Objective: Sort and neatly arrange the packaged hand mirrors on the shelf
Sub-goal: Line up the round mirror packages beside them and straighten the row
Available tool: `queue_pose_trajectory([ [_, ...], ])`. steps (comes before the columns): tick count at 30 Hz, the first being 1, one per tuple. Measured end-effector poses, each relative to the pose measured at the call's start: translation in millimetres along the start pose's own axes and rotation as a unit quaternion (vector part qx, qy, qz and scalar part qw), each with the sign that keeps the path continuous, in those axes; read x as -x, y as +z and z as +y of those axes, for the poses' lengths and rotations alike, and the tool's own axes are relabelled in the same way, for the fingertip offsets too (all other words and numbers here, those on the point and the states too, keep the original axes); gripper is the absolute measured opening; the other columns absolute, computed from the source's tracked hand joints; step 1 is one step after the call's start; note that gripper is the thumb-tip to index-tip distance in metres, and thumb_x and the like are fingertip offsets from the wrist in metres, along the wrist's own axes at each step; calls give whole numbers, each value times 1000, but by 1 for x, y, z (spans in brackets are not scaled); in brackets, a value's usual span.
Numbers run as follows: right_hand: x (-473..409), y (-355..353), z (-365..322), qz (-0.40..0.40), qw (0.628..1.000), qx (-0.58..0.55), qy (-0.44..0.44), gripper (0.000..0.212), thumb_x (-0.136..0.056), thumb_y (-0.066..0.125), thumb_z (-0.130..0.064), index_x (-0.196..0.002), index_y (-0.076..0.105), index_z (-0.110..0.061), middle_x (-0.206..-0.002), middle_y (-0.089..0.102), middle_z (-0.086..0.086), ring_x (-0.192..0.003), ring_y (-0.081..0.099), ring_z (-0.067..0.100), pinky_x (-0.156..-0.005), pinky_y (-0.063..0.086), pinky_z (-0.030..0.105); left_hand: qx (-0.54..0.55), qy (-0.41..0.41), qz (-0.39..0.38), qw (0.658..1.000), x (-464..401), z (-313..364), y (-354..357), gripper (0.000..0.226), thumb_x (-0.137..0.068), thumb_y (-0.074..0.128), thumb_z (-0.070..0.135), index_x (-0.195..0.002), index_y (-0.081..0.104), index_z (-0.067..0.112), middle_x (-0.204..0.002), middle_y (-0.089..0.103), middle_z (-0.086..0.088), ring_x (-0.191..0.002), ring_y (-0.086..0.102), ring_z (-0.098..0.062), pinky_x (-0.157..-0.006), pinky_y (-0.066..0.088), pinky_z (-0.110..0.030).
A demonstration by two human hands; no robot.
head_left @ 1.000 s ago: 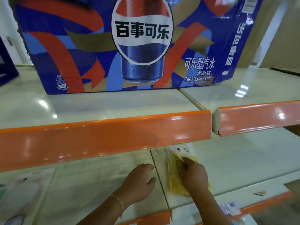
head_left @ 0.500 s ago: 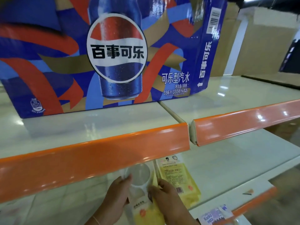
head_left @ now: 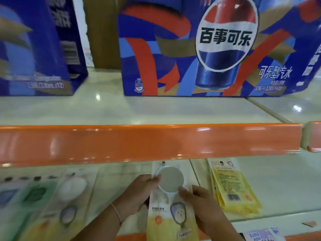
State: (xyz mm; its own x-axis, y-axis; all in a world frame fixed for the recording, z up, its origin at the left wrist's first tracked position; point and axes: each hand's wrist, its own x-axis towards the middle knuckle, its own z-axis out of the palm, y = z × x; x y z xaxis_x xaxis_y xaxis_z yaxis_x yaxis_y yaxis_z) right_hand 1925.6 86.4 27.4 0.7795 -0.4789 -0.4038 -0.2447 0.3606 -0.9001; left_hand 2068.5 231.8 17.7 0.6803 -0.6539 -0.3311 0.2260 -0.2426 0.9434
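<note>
We hold the packaged mirror (head_left: 171, 197) on the lower shelf (head_left: 278, 188), our left hand (head_left: 139, 193) pinching its left edge and our right hand (head_left: 199, 202) gripping the right edge. To place it well, we should square it between the yellow stack (head_left: 231, 188) and the left row (head_left: 69, 192), edges parallel, below the orange rail (head_left: 139, 141).

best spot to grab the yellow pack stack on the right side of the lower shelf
Take the yellow stack by its near bottom corner, coming from the front. It lies flat, its top end tucked under the orange shelf lip, so only the near end is free to pinch, probably thumb on top.
</note>
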Motion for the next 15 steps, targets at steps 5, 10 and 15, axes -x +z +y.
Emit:
queue_pose_trajectory([
  [5,-2,41,9,-17,999,44,-10,13,-86,67,-6,-95,74,-1,-95,72,26,-88,68,40,-84,53,51,-38,-11,10,999,17,-7,-39,57,-83,67,47,-90,60,-9,-70,58,-17,-62,58,-25,-61,41,-32],
  [10,-13,87,25,12,984,175,-35,10,-84,71,-17,-92,75,-14,-80,75,11,-73,69,26,-69,55,39,-143,13,89,986,31,-14,-76,46,-89,64,40,-60,38,15,-48,32,4,-41,34,-11,-44,30,-19],
  [15,-27,131,43,45,971,233,-35,13,-83,72,-18,-95,72,-16,-77,75,7,-76,72,28,-69,58,41,-340,82,195,916,58,-26,-127,25,-93,51,44,-90,65,24,-65,64,7,-56,58,-5,-56,49,-25],
])
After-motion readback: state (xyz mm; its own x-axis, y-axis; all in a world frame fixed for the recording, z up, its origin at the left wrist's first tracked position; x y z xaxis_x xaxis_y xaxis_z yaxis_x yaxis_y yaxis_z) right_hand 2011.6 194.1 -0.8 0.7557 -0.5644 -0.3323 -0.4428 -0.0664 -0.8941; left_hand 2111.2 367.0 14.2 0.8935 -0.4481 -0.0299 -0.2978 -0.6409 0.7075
